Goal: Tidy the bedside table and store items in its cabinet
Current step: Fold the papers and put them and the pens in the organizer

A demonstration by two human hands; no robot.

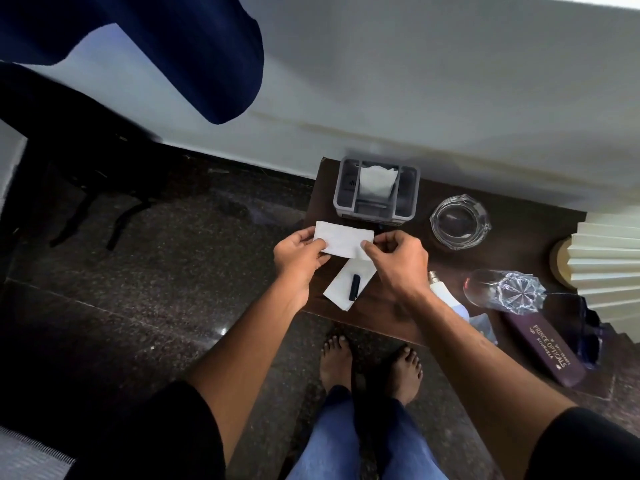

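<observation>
Folded tissue (343, 241) held in both hands, just in front of grey tissue holder (376, 192).
L hand (299, 256) pinches its left end, R hand (394, 258) its right end. Nearer in front of holder: 2nd tissue (341, 289) flat on bedside table (391, 310), small black tube (354, 287) on it. Glass ashtray (460, 221) right of holder; tipped tumbler (502, 291) front-right.

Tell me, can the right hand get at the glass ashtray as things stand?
Probably yes, once freed. The right hand pinches the folded tissue with the left hand; the glass ashtray stands close beside it on the table, nothing between them.
</observation>
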